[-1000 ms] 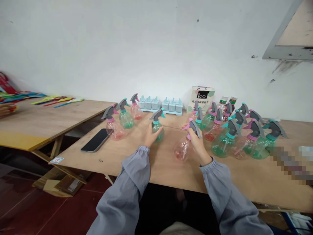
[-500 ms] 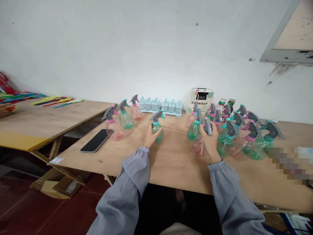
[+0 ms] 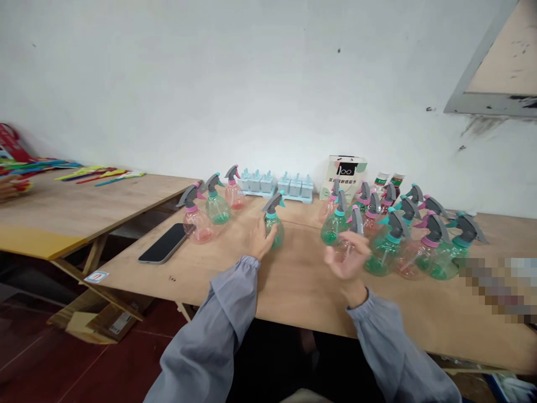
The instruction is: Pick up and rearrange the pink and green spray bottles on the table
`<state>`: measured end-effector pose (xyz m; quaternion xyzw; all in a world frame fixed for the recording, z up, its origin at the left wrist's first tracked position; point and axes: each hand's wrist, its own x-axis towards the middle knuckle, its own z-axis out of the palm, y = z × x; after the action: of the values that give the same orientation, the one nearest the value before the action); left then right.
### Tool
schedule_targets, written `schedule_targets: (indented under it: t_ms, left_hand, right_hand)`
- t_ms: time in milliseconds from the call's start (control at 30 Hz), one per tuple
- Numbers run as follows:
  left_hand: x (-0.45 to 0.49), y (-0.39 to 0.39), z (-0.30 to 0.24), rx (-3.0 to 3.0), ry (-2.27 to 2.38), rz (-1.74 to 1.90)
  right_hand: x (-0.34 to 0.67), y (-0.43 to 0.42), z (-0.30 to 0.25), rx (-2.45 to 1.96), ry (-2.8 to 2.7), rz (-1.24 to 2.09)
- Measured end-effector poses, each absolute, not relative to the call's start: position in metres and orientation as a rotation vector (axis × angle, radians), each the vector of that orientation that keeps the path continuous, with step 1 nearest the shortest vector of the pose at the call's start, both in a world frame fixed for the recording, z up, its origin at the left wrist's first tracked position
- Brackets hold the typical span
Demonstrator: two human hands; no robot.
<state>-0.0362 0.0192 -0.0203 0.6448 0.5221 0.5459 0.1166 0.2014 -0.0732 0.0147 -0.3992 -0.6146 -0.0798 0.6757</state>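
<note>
Near the table's middle, my left hand [image 3: 262, 242] is wrapped round the left side of a green spray bottle [image 3: 277, 235], its thumb across the front. The bottle stands upright with a grey and teal trigger head. My right hand [image 3: 348, 258], blurred by motion, holds nothing; its fingers are loosely curled and apart. Directly behind it is a pink spray bottle [image 3: 356, 221], partly hidden by the hand. Several more pink and green spray bottles [image 3: 386, 252] crowd together to the right.
At the left stand a pink bottle [image 3: 198, 226], a green bottle [image 3: 218, 208] and another pink one [image 3: 234, 196]. A phone [image 3: 165, 244] lies nearby. Along the wall are light-blue ice-pop moulds [image 3: 296, 187] and a printed box [image 3: 343, 178]. Another person's hand [image 3: 12, 187] is at the far-left table.
My right hand has let go of the pink spray bottle and moved left and toward me. The green bottle at my left hand has shifted slightly right.
</note>
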Motion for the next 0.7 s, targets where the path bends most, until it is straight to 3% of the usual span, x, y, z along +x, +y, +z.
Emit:
schedule_targets:
  t_ms: [167, 300, 467, 600, 700]
  left_hand:
    - [-0.019, 0.003, -0.021, 2.061, 1.638, 1.524]
    - [-0.013, -0.009, -0.019, 2.271, 1.491, 1.544]
    - [-0.042, -0.006, -0.011, 2.120, 1.377, 1.940]
    - [-0.099, 0.005, 0.008, 1.556, 1.843, 2.452]
    - [-0.147, 0.012, 0.019, 1.119, 2.279, 2.358]
  right_hand:
    - [0.131, -0.040, 0.028, -0.930, -1.603, 0.204]
    - [0.109, 0.005, 0.040, -1.018, -1.508, 0.298]
    - [0.111, 0.018, 0.043, -0.885, -1.572, 0.476]
    - [0.116, 0.018, 0.044, -0.850, -1.575, 0.549]
    - [0.117, 0.018, 0.042, -0.856, -1.556, 0.559]
